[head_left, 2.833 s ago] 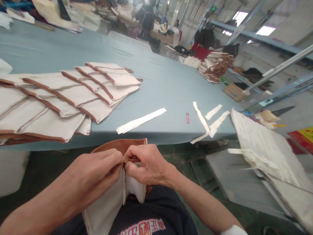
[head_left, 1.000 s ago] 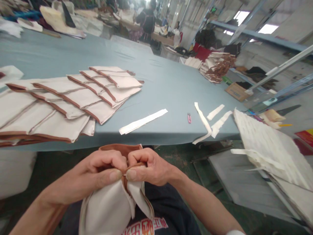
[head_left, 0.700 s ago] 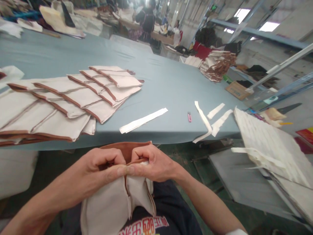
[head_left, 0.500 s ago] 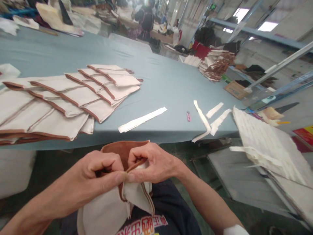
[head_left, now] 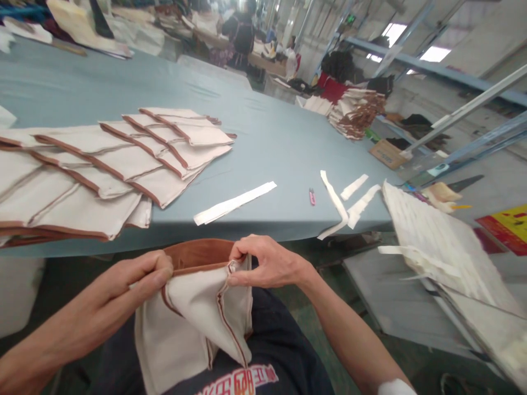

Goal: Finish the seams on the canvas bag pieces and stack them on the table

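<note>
Over my lap hangs a cream fabric pouch (head_left: 193, 307) with brown edging, seams outward and a brown inner face showing at its open top. My left hand (head_left: 144, 280) is closed on the pouch's rim at the left. At the right end of the rim, my right hand (head_left: 267, 263) pinches the edge by a seam between thumb and fingers. The rim is stretched between the two hands. The fingertips inside the pouch are hidden.
A blue-grey table (head_left: 272, 131) stands before me. On it lie overlapping cream pieces (head_left: 111, 164) with brown edges, white strips (head_left: 234, 203) and small pink thread snips (head_left: 312, 196). To the right is a board with pale material (head_left: 444, 247). A person (head_left: 241, 35) is far back.
My hands have moved apart from the middle of the rim, the left one leftward. The pouch's top edge is now spread between them. The camera view has shifted slightly right.
</note>
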A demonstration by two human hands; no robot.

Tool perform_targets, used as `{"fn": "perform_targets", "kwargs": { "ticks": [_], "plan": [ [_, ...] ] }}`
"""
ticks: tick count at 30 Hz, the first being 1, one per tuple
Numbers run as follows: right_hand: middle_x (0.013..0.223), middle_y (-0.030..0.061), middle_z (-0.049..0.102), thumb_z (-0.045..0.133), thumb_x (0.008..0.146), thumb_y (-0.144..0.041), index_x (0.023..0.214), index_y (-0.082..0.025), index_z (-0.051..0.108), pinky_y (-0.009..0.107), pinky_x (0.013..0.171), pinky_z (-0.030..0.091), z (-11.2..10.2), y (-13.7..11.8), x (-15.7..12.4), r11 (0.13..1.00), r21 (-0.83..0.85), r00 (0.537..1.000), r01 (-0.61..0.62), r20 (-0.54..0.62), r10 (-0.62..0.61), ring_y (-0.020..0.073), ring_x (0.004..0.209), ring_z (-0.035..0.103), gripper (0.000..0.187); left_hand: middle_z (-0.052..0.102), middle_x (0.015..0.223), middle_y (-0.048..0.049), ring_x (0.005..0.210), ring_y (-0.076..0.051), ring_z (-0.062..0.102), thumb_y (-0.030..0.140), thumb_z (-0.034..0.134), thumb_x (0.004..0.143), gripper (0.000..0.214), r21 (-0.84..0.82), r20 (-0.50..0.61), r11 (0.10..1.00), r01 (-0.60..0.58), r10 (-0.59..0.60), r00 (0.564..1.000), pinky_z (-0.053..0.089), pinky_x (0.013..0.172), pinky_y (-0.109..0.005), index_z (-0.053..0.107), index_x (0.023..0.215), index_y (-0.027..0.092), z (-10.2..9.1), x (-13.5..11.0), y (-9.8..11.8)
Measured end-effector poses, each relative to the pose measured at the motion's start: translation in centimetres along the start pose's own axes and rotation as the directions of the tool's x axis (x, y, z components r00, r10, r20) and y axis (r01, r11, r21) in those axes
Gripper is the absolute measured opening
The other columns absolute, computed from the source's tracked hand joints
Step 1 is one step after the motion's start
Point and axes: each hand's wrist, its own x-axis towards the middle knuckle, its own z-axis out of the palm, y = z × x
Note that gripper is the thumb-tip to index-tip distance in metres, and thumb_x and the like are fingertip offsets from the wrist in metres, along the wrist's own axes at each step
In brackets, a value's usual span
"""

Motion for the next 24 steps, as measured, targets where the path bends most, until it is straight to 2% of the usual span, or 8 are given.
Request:
{"fn": "perform_targets", "kwargs": {
  "ticks": [4, 6, 9, 11, 13, 16, 19, 24],
  "plan": [
    [0.084, -0.0021, 0.068, 0.082, 0.098, -0.035, 0.086, -0.020, 0.065, 0.028, 0.082, 0.043, -0.2, -0.4, 0.4, 0.994, 0.035, 0.994, 0.100, -0.054, -0.098, 0.0148, 0.079, 0.060, 0.026, 0.054, 0.075, 0.0047, 0.068, -0.015, 0.054, 0.058, 0.055, 0.109, 0.047, -0.046, 0.017, 0.993, 0.113, -0.113, 0.993, 0.049, 0.058, -0.018, 0.057, 0.077, 0.023, -0.9, 0.3, -1.5],
    [0.083, -0.0024, 0.067, 0.080, 0.101, -0.035, 0.086, -0.020, 0.064, 0.028, 0.082, 0.043, -0.3, -0.9, 0.4, 0.987, 0.064, 0.988, 0.146, -0.055, -0.143, 0.0147, 0.079, 0.060, 0.026, 0.061, 0.078, 0.0037, 0.072, -0.017, 0.059, 0.057, 0.055, 0.110, 0.045, -0.023, 0.065, 0.991, 0.130, -0.128, 0.990, 0.052, 0.064, -0.020, 0.065, 0.082, 0.022, -1.0, 0.6, -1.4],
    [0.085, -0.0020, 0.068, 0.080, 0.103, -0.036, 0.086, -0.021, 0.064, 0.028, 0.083, 0.044, -0.3, -1.7, 0.6, 0.978, 0.084, 0.981, 0.191, -0.042, -0.188, 0.0148, 0.080, 0.060, 0.028, 0.079, 0.097, 0.0019, 0.089, -0.021, 0.072, 0.050, 0.058, 0.109, 0.033, 0.039, 0.148, 0.999, 0.029, -0.035, 0.988, 0.055, 0.079, -0.021, 0.079, 0.103, 0.024, -0.3, 1.3, 0.1],
    [0.086, -0.0021, 0.068, 0.081, 0.102, -0.036, 0.086, -0.021, 0.064, 0.028, 0.083, 0.043, -0.3, -2.1, 0.8, 0.975, 0.083, 0.978, 0.208, -0.032, -0.206, 0.0146, 0.081, 0.059, 0.028, 0.084, 0.106, 0.0007, 0.097, -0.022, 0.075, 0.047, 0.064, 0.106, 0.028, 0.063, 0.129, 0.997, -0.047, 0.039, 0.991, 0.055, 0.084, -0.023, 0.082, 0.111, 0.027, 0.4, 1.8, 1.6],
    [0.085, -0.0027, 0.068, 0.082, 0.102, -0.036, 0.087, -0.021, 0.064, 0.028, 0.084, 0.043, -0.3, -2.3, 1.2, 0.974, 0.090, 0.978, 0.208, -0.023, -0.206, 0.0142, 0.080, 0.058, 0.028, 0.085, 0.103, 0.0003, 0.094, -0.022, 0.077, 0.047, 0.067, 0.103, 0.025, 0.056, 0.089, 0.996, -0.071, 0.066, 0.994, 0.056, 0.082, -0.024, 0.083, 0.109, 0.028, 1.1, 2.4, 2.9],
    [0.085, -0.0033, 0.068, 0.083, 0.101, -0.035, 0.087, -0.020, 0.065, 0.028, 0.085, 0.043, -0.3, -2.4, 1.5, 0.975, 0.124, 0.983, 0.183, -0.016, -0.183, 0.0134, 0.079, 0.057, 0.028, 0.084, 0.092, 0.0020, 0.084, -0.020, 0.076, 0.042, 0.065, 0.101, 0.023, 0.025, 0.106, 0.998, -0.053, 0.050, 0.993, 0.054, 0.075, -0.024, 0.085, 0.100, 0.028, 1.6, 3.1, 4.3],
    [0.085, -0.0036, 0.067, 0.082, 0.101, -0.035, 0.087, -0.020, 0.065, 0.027, 0.082, 0.042, -0.3, -2.2, 1.6, 0.970, 0.169, 0.985, 0.172, -0.022, -0.171, 0.0129, 0.078, 0.055, 0.027, 0.081, 0.082, 0.0023, 0.074, -0.018, 0.072, 0.039, 0.063, 0.099, 0.026, 0.001, 0.109, 1.000, -0.026, 0.026, 0.994, 0.051, 0.068, -0.023, 0.084, 0.089, 0.027, 1.7, 3.6, 4.8],
    [0.082, -0.0046, 0.063, 0.081, 0.101, -0.038, 0.088, -0.020, 0.065, 0.026, 0.076, 0.040, -0.1, -1.6, 1.6, 0.960, 0.225, 0.986, 0.167, -0.018, -0.167, 0.0122, 0.076, 0.055, 0.028, 0.072, 0.073, 0.0011, 0.064, -0.016, 0.060, 0.045, 0.064, 0.097, 0.032, -0.067, 0.132, 0.997, 0.029, -0.020, 0.991, 0.045, 0.057, -0.024, 0.081, 0.082, 0.023, 2.1, 4.1, 4.9]
  ]
}}
